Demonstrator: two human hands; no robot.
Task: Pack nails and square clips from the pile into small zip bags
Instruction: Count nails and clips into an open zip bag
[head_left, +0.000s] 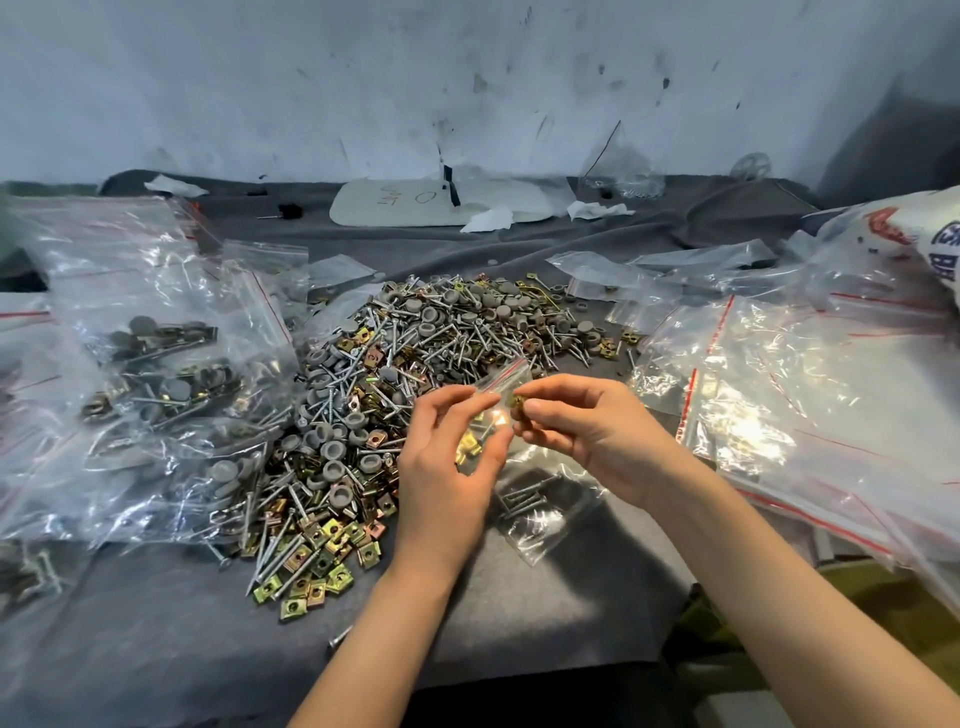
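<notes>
A big pile (395, 374) of silver nails, grey caps and brass-coloured square clips covers the middle of the grey cloth. My left hand (447, 467) holds a small clear zip bag (496, 415) by its side, just in front of the pile; some clips and nails show inside it. My right hand (582, 421) pinches a few square clips (517, 402) at the bag's red-striped mouth. Under my hands lies another small bag (540, 509) with nails in it.
Filled zip bags (156, 374) are heaped at the left. Large empty clear bags (810, 395) with red strips spread over the right. A white card (441, 205) and paper scraps lie at the back by the wall. The cloth's front edge is near my forearms.
</notes>
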